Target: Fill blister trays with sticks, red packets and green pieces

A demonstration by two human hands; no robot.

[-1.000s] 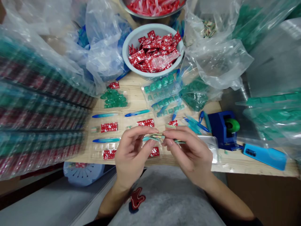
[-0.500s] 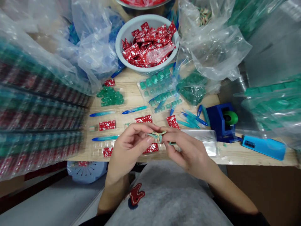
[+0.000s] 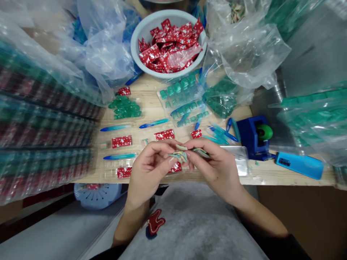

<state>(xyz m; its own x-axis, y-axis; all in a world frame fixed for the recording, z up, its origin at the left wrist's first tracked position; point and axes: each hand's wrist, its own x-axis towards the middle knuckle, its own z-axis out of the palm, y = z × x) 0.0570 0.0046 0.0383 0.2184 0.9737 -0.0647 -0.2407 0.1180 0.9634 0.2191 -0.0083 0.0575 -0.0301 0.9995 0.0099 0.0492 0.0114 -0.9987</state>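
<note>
**Loose slips at the fingertips, close to the front edge**

The left hand (image 3: 153, 169) has thumb and fingertips pinched together on a few small green slips (image 3: 179, 155). The right hand (image 3: 215, 164) has its fingers clamped on another bunch (image 3: 201, 152). The two grips meet above the tabletop (image 3: 148, 86), near the middle of its front edge.

The likeliest fault, I judge, is a dropped or miscounted slip: the pieces are thin, they overlap, and only the fingertips hold them. How many each grip holds cannot be told. A slip let go on the near side could miss the tabletop's front edge and land on the apron (image 3: 195, 216).

Just beyond the hands lie red packets (image 3: 164, 134) and blue sticks (image 3: 154, 123), some in clear trays (image 3: 111, 171) along the front edge. A slip falling there could be missed among them, or land in the wrong tray; a low wrist might nudge a tray askew.

Farther out, the phone (image 3: 299, 166) lies at the tabletop's front edge toward the right corner, next to the dispenser (image 3: 246, 139); a stray right elbow might push it off. Along the left edge, the stacked trays (image 3: 46, 130) could topple if knocked.
</note>
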